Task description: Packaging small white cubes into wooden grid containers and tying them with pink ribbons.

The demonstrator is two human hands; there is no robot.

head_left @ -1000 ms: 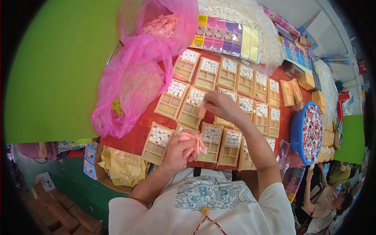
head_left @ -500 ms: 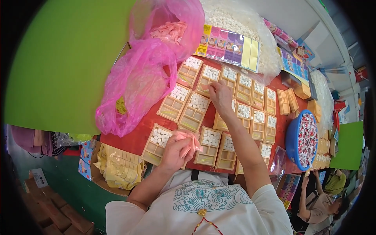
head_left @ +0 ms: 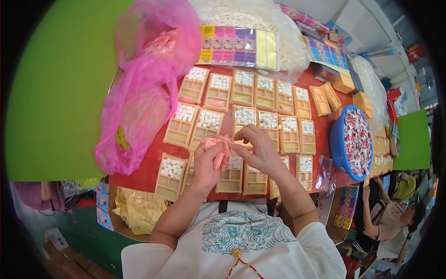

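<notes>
My left hand [head_left: 206,162] is closed around a crumpled bunch of thin pink slips [head_left: 220,148], held above the near rows of trays. Beside it, my right hand [head_left: 260,151] has its thumb at the bunch's edge and its index finger bent and apart. No slip shows clearly between its fingers. Around both hands lie tan compartment trays [head_left: 243,89] in rows, with small white cubes in their upper parts. Pink pieces show in the lowest compartment of the far-left tray [head_left: 193,85] and of the tray [head_left: 218,91] beside it. My hands hide parts of the nearer trays.
Pink plastic bags [head_left: 139,100], one holding more pink slips, lie left. Behind the trays are printed card sheets [head_left: 239,46] and a clear bag of white cubes [head_left: 290,56]. A blue basin [head_left: 338,144] of small wrapped packets stands right, before another person [head_left: 392,214].
My right hand has drawn back from a far-row tray to the pink bunch in my left hand. The view has shifted, so the table appears further left.
</notes>
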